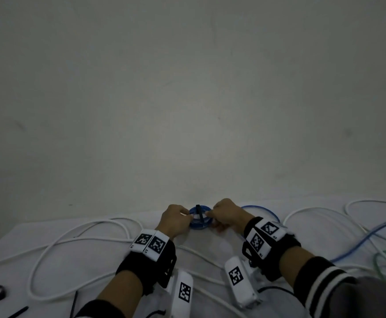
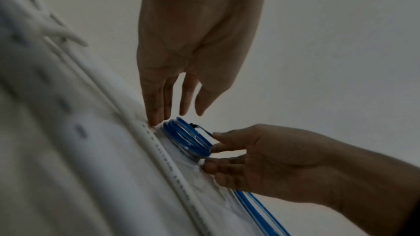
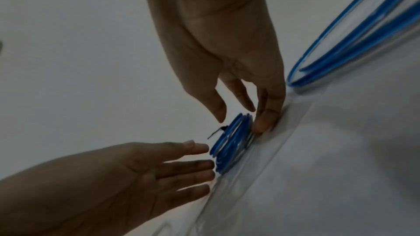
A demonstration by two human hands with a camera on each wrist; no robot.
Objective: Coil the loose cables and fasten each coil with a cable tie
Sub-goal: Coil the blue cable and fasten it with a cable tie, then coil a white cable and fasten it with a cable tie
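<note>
The blue cable coil (image 1: 199,220), crossed by a black cable tie (image 1: 199,214), is steadied at the counter's far edge between the straight-fingered, released left hand (image 1: 176,220) and right hand (image 1: 227,214); loops should be kept stacked while the tie is cinched.

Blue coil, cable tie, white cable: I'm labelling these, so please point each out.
blue coil (image 2: 188,139): left wrist view, on its stacked loops.
cable tie (image 1: 199,215): head view, on its black strap.
white cable (image 2: 172,170): left wrist view, on its printed sheath.
</note>
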